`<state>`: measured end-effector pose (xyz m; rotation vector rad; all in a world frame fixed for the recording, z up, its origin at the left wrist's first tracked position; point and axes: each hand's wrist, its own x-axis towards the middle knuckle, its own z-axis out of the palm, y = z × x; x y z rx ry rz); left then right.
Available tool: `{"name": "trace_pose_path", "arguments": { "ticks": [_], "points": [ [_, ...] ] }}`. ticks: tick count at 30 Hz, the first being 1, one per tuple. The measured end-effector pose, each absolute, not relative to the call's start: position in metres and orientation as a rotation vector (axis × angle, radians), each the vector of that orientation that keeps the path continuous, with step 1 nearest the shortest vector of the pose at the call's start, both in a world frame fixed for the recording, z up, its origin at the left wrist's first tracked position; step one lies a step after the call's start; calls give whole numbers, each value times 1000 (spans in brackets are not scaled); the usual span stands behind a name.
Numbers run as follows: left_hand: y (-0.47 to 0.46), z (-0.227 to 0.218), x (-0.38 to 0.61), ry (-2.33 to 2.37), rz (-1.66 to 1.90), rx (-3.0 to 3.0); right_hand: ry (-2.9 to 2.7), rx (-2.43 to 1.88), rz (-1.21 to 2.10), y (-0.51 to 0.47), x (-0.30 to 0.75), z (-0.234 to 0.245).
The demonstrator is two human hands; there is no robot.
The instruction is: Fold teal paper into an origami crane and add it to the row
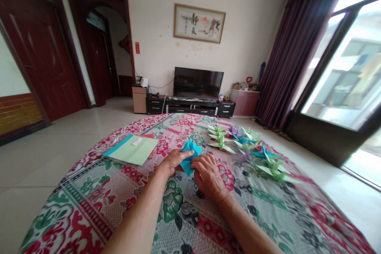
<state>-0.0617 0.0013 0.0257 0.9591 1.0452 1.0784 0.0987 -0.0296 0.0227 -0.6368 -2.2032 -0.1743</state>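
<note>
A blue sheet of origami paper, partly folded, is held between both hands above the middle of the table. My left hand grips its left side, with the thumb lying across the top of the paper. On the right side, my right hand has its fingers curled against the paper's edge; the fingertips are partly hidden. To the right of the hands lie several folded paper cranes in green, blue and purple. Left of the hands rests a stack of coloured paper, pale green on top with blue and red edges showing.
A patterned tablecloth covers the round table. Past its far edge stand a low black cabinet and a television. A small white slip lies on the paper stack. Purple curtains hang beside the glass door at right.
</note>
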Motion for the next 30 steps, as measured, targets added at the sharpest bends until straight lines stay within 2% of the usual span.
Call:
{"name": "trace_pose_path", "arguments": {
  "ticks": [13,19,30],
  "points": [
    [6,16,-57,1066,1166,991,-2221,-697,-103,-32,99,24],
    [-3,30,-56,1203,1043,1054,-2042,-790,-127,-27,98,19],
    [-7,31,-57,1013,957,1016,-1830,-898,-8,-14,92,9]
  ]
}}
